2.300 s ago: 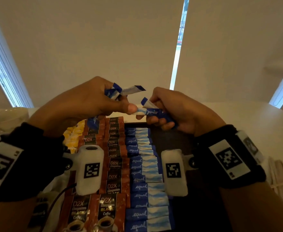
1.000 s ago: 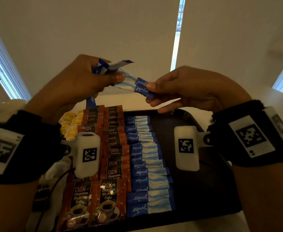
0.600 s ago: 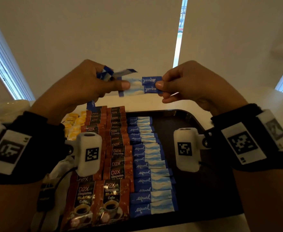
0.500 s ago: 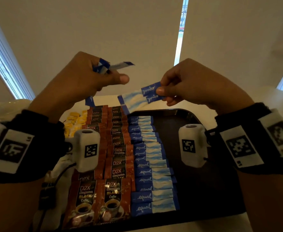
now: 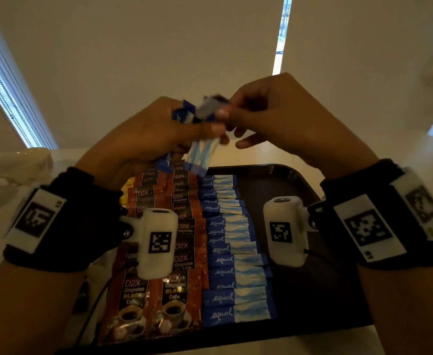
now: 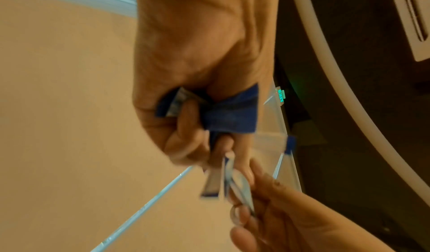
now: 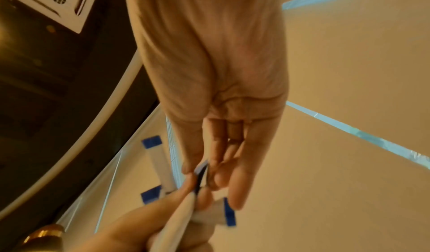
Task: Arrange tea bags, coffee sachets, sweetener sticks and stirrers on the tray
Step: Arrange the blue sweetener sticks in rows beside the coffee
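A bunch of blue-and-white paper sweetener sticks (image 5: 202, 149) sits gripped in the left hand (image 5: 143, 139), raised above the dark plastic tray (image 5: 312, 290). The right hand (image 5: 282, 124), half a second ago apart and carrying two sticks, now meets the left, its fingers (image 5: 222, 114) pinching a blurred stick end. Below, rows of brown coffee sachets (image 5: 182, 252) and sweetener sticks lie side by side on the tray, on the white worktop (image 5: 415, 160).

Blue-and-white paper sweetener sticks (image 5: 202, 149) above the dark rectangular tray (image 5: 312, 290): motion-blurred, count indeterminate; yellow sachets (image 5: 126, 193) at tray's left edge mostly hidden behind left hand (image 5: 143, 139).
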The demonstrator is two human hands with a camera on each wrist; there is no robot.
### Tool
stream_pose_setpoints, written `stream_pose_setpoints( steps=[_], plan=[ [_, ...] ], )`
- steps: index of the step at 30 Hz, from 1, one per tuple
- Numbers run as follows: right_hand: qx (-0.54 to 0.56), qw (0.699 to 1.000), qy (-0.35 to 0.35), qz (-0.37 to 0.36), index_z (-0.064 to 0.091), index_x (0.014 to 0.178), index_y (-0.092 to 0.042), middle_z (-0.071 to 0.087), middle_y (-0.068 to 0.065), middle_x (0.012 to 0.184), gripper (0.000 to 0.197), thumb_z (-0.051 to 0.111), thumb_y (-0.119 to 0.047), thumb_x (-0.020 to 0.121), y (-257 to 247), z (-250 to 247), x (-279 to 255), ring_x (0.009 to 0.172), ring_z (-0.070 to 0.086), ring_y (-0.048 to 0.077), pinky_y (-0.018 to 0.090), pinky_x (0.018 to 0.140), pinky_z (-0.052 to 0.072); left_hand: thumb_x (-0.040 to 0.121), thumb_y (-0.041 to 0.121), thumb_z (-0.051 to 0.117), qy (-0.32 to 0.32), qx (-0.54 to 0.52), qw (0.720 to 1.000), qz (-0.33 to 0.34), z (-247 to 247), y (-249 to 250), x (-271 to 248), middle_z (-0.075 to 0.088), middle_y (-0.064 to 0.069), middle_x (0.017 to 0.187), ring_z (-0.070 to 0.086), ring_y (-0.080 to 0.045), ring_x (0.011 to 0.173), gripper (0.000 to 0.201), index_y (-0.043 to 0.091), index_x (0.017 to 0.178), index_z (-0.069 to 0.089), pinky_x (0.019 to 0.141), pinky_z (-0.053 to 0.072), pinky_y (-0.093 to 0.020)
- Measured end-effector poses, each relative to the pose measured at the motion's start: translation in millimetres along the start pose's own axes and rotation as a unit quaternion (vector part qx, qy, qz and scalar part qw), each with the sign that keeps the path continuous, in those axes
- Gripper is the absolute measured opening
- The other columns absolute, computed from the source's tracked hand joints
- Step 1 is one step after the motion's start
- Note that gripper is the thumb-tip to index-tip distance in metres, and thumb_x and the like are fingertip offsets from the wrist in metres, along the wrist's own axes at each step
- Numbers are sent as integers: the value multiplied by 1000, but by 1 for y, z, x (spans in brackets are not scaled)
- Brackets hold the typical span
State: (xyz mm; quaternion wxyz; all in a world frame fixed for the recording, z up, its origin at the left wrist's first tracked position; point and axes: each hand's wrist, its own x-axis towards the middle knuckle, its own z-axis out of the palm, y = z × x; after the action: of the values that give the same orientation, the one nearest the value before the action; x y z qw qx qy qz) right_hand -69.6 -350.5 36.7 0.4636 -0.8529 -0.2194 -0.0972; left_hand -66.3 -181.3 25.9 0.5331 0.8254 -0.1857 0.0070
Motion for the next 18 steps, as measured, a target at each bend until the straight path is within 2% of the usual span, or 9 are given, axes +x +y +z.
stream_pose_setpoints(
  steps=[2,5,7,9,12,13,15,16,18],
  plan=[
    [75,995,-9,59,68,90,-3,69,4,79,27,63,-30,85,0,3,0,66,64,5,22,63,58,72,33,66,79,-59,995,4,-3,-5,5,55,7,54,42,-2,41,26,13,88,65,40,35,-13],
    [170,973,-79,137,68,92,0,73,9,83,31,65,-30,83,-2,12,-2,71,68,12,21,66,58,75,38,67,137,-106,985,25,-5,-7,10,66,-10,77,42,-7,47,17,23,80,71,43,35,-17],
    [225,957,-94,159,68,94,0,73,9,80,26,65,-23,83,-3,21,-2,67,68,11,19,63,57,85,32,64,156,-97,982,46,-3,-8,10,73,-4,87,56,-16,58,10,26,82,71,54,43,-26],
    [265,945,-83,173,67,94,1,72,8,76,21,66,-17,82,-3,27,-1,62,67,9,18,59,57,89,29,62,176,-91,979,56,-2,-8,11,75,5,85,62,-22,71,8,24,87,68,64,47,-34],
    [295,930,-93,198,68,93,0,72,6,75,16,65,-13,83,-2,29,0,63,68,9,19,61,57,91,28,60,190,-92,975,64,-1,-9,12,68,10,63,45,-2,44,13,18,91,69,47,39,-17],
    [301,926,-96,204,68,92,-1,72,6,75,15,65,-12,83,-1,29,0,63,67,8,19,61,57,91,28,60,186,-99,975,64,-2,-11,12,68,8,65,40,-2,40,14,19,89,70,43,35,-15],
    [297,926,-90,214,67,93,0,71,5,73,15,65,-12,82,1,27,1,61,66,8,19,61,57,89,31,63,167,-111,978,59,-4,-15,14,66,-13,82,36,-3,40,17,25,78,75,42,34,-16],
    [286,929,-81,219,67,93,0,71,5,72,16,66,-11,82,2,26,1,60,66,7,19,60,57,88,32,64,158,-110,980,52,-4,-18,15,62,-16,81,36,-3,41,17,25,76,75,43,34,-17],
    [248,940,-63,225,67,92,0,70,5,70,16,67,-11,81,6,19,2,57,65,6,18,59,57,87,31,65,151,-96,983,33,-6,-21,16,58,-2,61,37,-4,41,14,20,80,69,43,34,-16]
  ],
)
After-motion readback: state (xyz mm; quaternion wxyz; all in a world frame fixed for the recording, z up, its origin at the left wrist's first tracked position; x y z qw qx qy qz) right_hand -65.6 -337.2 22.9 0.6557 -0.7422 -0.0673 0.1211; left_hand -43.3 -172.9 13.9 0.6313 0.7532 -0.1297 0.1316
